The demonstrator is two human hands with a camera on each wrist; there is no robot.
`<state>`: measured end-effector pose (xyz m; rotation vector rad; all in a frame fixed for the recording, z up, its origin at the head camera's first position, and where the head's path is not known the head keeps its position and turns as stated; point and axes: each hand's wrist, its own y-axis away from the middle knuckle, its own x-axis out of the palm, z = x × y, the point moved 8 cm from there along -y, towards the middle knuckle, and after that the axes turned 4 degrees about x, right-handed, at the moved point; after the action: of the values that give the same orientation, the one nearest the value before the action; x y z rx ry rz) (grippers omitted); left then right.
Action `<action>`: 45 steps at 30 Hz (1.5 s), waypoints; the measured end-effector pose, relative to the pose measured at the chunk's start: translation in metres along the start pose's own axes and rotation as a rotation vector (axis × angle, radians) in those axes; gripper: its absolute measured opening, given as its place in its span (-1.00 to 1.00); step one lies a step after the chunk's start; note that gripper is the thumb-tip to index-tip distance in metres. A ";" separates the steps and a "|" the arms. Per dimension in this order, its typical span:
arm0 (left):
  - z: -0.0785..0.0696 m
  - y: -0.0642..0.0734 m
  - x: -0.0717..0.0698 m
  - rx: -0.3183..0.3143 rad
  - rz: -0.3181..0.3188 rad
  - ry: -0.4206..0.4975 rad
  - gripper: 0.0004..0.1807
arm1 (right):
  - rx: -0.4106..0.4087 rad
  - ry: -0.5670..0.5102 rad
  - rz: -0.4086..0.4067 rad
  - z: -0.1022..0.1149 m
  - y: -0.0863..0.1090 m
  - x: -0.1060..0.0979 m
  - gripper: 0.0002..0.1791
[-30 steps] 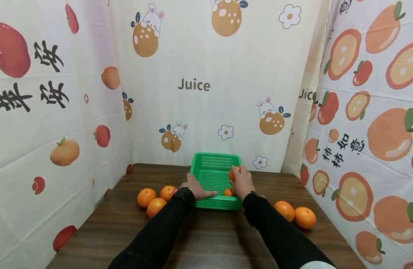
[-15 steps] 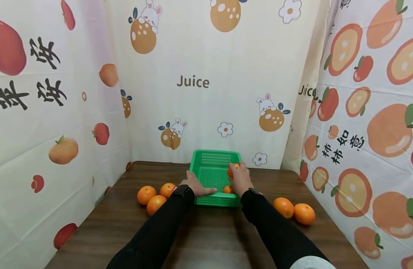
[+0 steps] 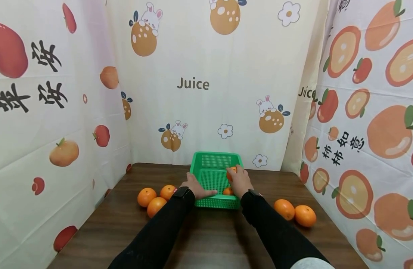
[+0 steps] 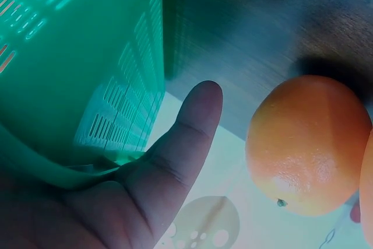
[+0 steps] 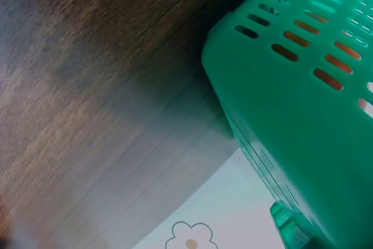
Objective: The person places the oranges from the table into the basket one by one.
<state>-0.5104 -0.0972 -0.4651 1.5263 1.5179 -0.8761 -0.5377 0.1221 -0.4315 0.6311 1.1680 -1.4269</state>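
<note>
In the head view a green plastic basket (image 3: 206, 179) stands at the back of the table. My left hand (image 3: 194, 188) rests at its near left corner, thumb stretched along the near rim. The left wrist view shows a straight finger (image 4: 186, 135) beside the basket wall (image 4: 131, 80). My right hand (image 3: 241, 182) holds an orange (image 3: 230, 174) over the basket's right side, partly covered by the fingers. Another orange (image 3: 227, 191) lies inside by the near right corner. The right wrist view shows the basket's outer wall (image 5: 280, 103); hand and held orange are out of its sight.
Several oranges (image 3: 146, 197) sit left of the basket, one large in the left wrist view (image 4: 309, 144). Two oranges (image 3: 305, 216) lie right of the right forearm. Printed cloths (image 3: 199, 112) enclose the brown wooden table (image 3: 206, 239) at the back and sides.
My right hand, still holding the orange, has shifted slightly left and inward over the basket. The left hand stays at its corner. The head view has tilted a little.
</note>
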 end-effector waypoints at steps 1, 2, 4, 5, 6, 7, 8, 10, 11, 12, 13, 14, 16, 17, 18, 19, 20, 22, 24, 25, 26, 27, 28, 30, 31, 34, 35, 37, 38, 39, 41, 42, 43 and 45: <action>-0.001 0.002 -0.002 0.004 0.007 -0.002 0.63 | -0.010 0.011 -0.002 0.001 0.000 -0.001 -0.37; -0.002 0.002 -0.003 0.008 0.007 -0.001 0.62 | -0.015 0.019 -0.002 0.002 -0.001 -0.002 -0.37; -0.003 0.004 -0.005 0.014 0.014 -0.004 0.59 | -0.023 0.032 -0.002 0.003 -0.001 -0.002 -0.37; -0.004 0.005 -0.005 0.019 0.017 -0.011 0.58 | -0.026 0.038 -0.001 0.004 -0.001 -0.001 -0.37; -0.004 0.005 -0.005 0.019 0.019 -0.016 0.56 | -0.033 0.041 -0.005 0.004 -0.002 -0.001 -0.38; -0.004 0.006 -0.005 0.016 0.019 -0.014 0.55 | -0.038 0.044 -0.006 0.004 -0.002 0.000 -0.40; -0.003 0.005 -0.004 0.014 0.015 -0.011 0.54 | -0.040 0.044 -0.005 0.004 -0.002 0.001 -0.41; -0.003 0.006 -0.003 0.009 0.019 -0.010 0.56 | -0.043 0.047 0.003 0.004 -0.002 0.003 -0.43; -0.002 0.006 -0.003 0.007 0.017 -0.006 0.57 | -0.049 0.046 0.006 0.004 -0.002 0.003 -0.43; -0.002 0.007 -0.003 0.004 0.019 -0.006 0.58 | -0.055 0.050 0.011 0.004 -0.001 0.004 -0.44; -0.002 0.008 -0.002 0.003 0.019 -0.006 0.59 | -0.057 0.053 0.018 0.005 -0.001 0.004 -0.43; -0.002 0.008 -0.002 0.004 0.022 -0.012 0.60 | -0.060 0.055 0.025 0.005 -0.001 0.005 -0.43; -0.002 0.009 -0.002 0.007 0.025 -0.019 0.60 | -0.061 0.054 0.043 0.006 0.000 0.005 -0.41; -0.002 0.008 -0.002 0.009 0.027 -0.020 0.59 | -0.066 0.055 0.048 0.006 0.000 0.005 -0.41; -0.002 0.008 -0.002 0.011 0.030 -0.024 0.58 | -0.070 0.057 0.055 0.007 0.000 0.005 -0.41; -0.003 0.008 -0.003 0.017 0.028 -0.023 0.56 | -0.073 0.056 0.061 0.008 0.000 0.005 -0.40; -0.003 0.008 -0.005 0.021 0.027 -0.023 0.55 | -0.076 0.056 0.069 0.009 -0.001 0.005 -0.40; -0.004 0.007 -0.006 0.027 0.032 -0.030 0.52 | -0.080 0.061 0.081 0.010 -0.002 0.004 -0.39; -0.005 0.006 -0.008 0.035 0.031 -0.038 0.51 | -0.082 0.068 0.093 0.011 -0.003 0.004 -0.38; -0.006 0.006 -0.009 0.038 0.031 -0.042 0.51 | -0.079 0.071 0.100 0.011 -0.004 0.004 -0.38; -0.006 0.006 -0.009 0.035 0.036 -0.046 0.52 | -0.077 0.076 0.105 0.011 -0.004 0.005 -0.38; -0.006 0.006 -0.008 0.035 0.039 -0.050 0.52 | -0.074 0.083 0.113 0.011 -0.004 0.006 -0.38; -0.006 0.006 -0.008 0.033 0.043 -0.052 0.53 | -0.069 0.089 0.121 0.010 -0.004 0.006 -0.37; -0.006 0.007 -0.007 0.031 0.044 -0.051 0.52 | -0.068 0.099 0.132 0.010 -0.004 0.008 -0.37; -0.006 0.007 -0.007 0.030 0.041 -0.049 0.52 | -0.068 0.105 0.137 0.010 -0.003 0.008 -0.37; -0.005 0.007 -0.005 0.027 0.047 -0.055 0.52 | -0.089 0.123 0.138 0.011 -0.001 0.008 -0.40; -0.005 0.008 -0.005 0.029 0.043 -0.054 0.52 | -0.099 0.127 0.134 0.012 0.000 0.007 -0.41; -0.005 0.008 -0.005 0.024 0.041 -0.055 0.52 | -0.119 0.137 0.130 0.014 0.002 0.005 -0.43; -0.004 0.007 -0.004 0.021 0.042 -0.058 0.52 | -0.128 0.144 0.128 0.015 0.003 0.005 -0.43; -0.004 0.007 -0.004 0.020 0.037 -0.056 0.51 | -0.138 0.148 0.123 0.016 0.004 0.004 -0.44; -0.004 0.006 -0.004 0.021 0.033 -0.059 0.50 | -0.152 0.154 0.121 0.019 0.006 0.002 -0.46; -0.004 0.006 -0.004 0.019 0.033 -0.062 0.50 | -0.159 0.161 0.121 0.019 0.006 0.002 -0.47; -0.004 0.005 -0.004 0.021 0.032 -0.064 0.50 | -0.164 0.166 0.123 0.020 0.007 0.002 -0.47; -0.004 0.004 -0.003 0.023 0.034 -0.067 0.50 | -0.176 0.171 0.119 0.021 0.008 0.001 -0.49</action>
<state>-0.5068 -0.0947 -0.4599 1.5198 1.4343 -0.9184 -0.5256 0.1038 -0.4271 0.6972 1.3509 -1.1731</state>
